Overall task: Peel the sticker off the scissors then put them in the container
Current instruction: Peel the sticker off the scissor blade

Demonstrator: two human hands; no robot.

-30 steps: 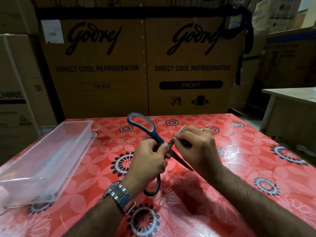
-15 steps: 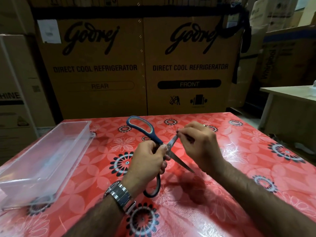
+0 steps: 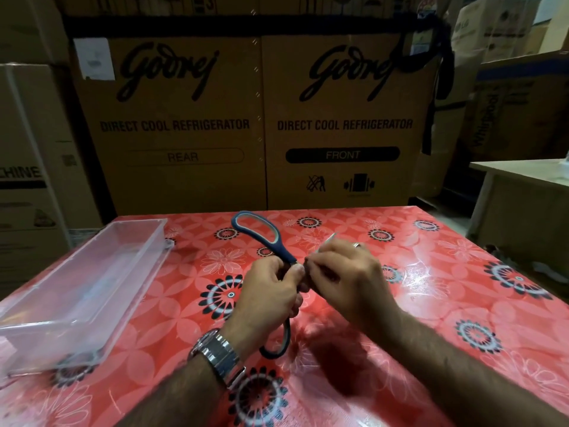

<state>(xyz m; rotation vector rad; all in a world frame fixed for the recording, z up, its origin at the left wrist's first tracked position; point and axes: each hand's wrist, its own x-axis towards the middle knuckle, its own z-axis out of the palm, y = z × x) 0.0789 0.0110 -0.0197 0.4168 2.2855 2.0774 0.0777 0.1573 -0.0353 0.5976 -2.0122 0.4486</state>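
Since half a second ago our right hand (image 3: 348,278) has slid down the blades toward the pivot, and it now sits against our left hand (image 3: 271,294). It covers the open blades that showed before. The scissors (image 3: 284,252) are held in the air above the middle of the table (image 3: 431,303), in much the same spot as earlier.

Our left hand grips them at the pivot, fingers curled round the handle neck. One blue loop stands up and away from us, and the other hangs below the fist. Our right-hand fingers are curled over the blades. Only a thin tip (image 3: 332,237) pokes out past the knuckles. We cannot tell whether the fingertips are pinching a sticker, because the hand hides that spot.

A watch (image 3: 218,352) is on the left wrist and a ring (image 3: 356,245) on a right finger.

The clear container (image 3: 49,337) lies well apart on the left of the table, with its long side running away from us. Nothing lies between it and the scissors.

The table wears a glossy red cloth with black and white flowers. Behind it stand tall cardboard boxes (image 3: 184,124) printed "Godrej Direct Cool Refrigerator", with more cartons stacked on both sides. A pale second table (image 3: 523,171) stands at the right edge. The container and boxes have not shifted.
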